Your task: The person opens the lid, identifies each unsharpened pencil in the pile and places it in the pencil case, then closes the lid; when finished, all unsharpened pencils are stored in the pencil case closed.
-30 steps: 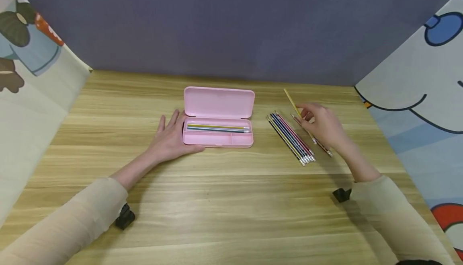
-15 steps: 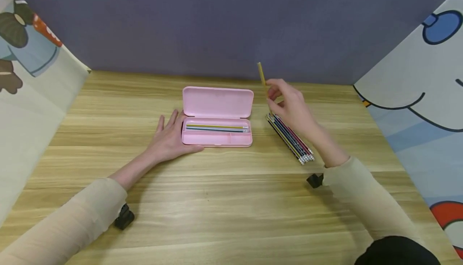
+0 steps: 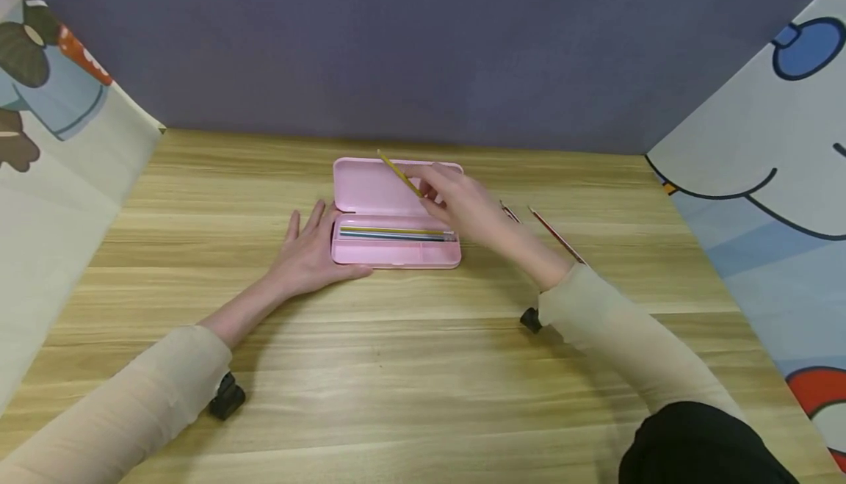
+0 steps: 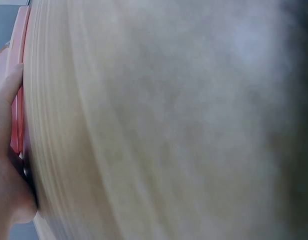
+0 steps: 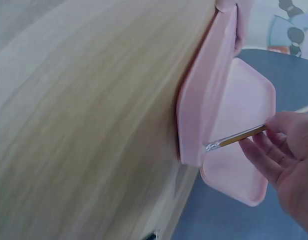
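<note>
A pink pencil case (image 3: 378, 254) lies with its lid (image 3: 370, 184) raised; yellow and pale pencils (image 3: 396, 233) line its long back compartment. Spread straight, my left hand (image 3: 305, 258) rests against the case's left end, thumb along the front edge. My right hand (image 3: 463, 201) pinches a yellow pencil (image 3: 399, 172) over the case's right part, point tilted up to the left. In the right wrist view the silver eraser end (image 5: 212, 146) of that pencil comes right at the case's rim.
Right of the case lie a red pencil (image 3: 557, 234) and dark pencil tips (image 3: 510, 212); the right forearm hides the rest of that pile. A dark blue wall panel (image 3: 410, 51) bounds the wooden table (image 3: 383, 374) at the back.
My right hand has lifted the yellow pencil from beside the pile on the right and carried it left to above the case. The left hand has stayed in place.
</note>
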`<act>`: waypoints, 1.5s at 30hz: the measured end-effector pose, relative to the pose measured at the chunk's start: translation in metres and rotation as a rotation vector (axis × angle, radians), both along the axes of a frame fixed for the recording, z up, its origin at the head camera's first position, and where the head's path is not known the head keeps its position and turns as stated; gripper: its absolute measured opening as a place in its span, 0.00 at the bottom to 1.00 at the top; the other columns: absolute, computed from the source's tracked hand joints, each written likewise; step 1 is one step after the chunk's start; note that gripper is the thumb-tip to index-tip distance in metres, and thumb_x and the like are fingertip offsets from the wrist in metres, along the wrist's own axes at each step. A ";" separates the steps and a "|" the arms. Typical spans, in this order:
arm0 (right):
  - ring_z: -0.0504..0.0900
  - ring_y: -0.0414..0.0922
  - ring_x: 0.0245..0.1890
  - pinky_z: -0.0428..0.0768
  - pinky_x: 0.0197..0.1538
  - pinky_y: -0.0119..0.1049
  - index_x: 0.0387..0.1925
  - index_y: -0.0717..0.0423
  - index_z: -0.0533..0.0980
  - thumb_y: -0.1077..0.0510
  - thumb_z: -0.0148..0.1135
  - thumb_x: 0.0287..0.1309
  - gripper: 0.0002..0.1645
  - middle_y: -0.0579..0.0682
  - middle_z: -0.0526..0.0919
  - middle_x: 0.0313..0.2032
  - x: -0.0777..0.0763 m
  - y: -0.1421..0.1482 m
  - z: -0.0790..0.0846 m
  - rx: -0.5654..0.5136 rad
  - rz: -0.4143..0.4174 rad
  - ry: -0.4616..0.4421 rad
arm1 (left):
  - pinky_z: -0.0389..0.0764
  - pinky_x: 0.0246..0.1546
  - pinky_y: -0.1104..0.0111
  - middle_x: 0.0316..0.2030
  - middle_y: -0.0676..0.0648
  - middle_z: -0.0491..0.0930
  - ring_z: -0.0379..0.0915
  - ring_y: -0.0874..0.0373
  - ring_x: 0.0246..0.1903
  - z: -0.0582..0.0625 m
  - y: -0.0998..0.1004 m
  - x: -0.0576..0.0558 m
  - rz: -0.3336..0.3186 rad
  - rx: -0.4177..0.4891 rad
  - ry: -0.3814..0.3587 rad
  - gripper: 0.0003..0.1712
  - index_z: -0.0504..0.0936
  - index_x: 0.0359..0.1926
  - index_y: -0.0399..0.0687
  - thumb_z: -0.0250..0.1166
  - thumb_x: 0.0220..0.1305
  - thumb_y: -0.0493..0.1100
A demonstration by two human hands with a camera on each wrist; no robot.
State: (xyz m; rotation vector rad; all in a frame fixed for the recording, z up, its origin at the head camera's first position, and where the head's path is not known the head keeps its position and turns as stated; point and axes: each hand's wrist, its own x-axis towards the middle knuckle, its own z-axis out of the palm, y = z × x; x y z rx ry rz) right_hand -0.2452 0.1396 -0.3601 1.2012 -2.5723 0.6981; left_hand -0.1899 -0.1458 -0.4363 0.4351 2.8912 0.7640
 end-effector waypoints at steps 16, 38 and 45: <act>0.84 0.47 0.32 0.84 0.33 0.41 0.48 0.46 0.83 0.64 0.59 0.71 0.12 0.48 0.85 0.35 0.006 -0.032 -0.024 0.473 -0.005 0.095 | 0.28 0.81 0.39 0.83 0.40 0.47 0.32 0.40 0.83 -0.002 -0.001 -0.002 -0.001 -0.010 -0.009 0.69 0.48 0.80 0.50 0.73 0.49 0.76; 0.89 0.49 0.37 0.88 0.39 0.44 0.48 0.60 0.85 0.67 0.66 0.65 0.11 0.57 0.90 0.43 0.029 0.106 -0.018 0.052 -0.272 -0.082 | 0.28 0.80 0.37 0.83 0.41 0.48 0.33 0.38 0.83 -0.001 0.002 -0.001 -0.007 -0.006 0.013 0.65 0.54 0.77 0.50 0.73 0.49 0.75; 0.88 0.50 0.34 0.87 0.36 0.47 0.54 0.61 0.83 0.66 0.65 0.64 0.17 0.57 0.90 0.37 0.040 0.148 -0.024 0.152 -0.361 -0.146 | 0.28 0.80 0.37 0.83 0.42 0.48 0.33 0.38 0.83 -0.001 0.000 -0.001 -0.004 -0.003 0.012 0.65 0.54 0.77 0.52 0.73 0.49 0.76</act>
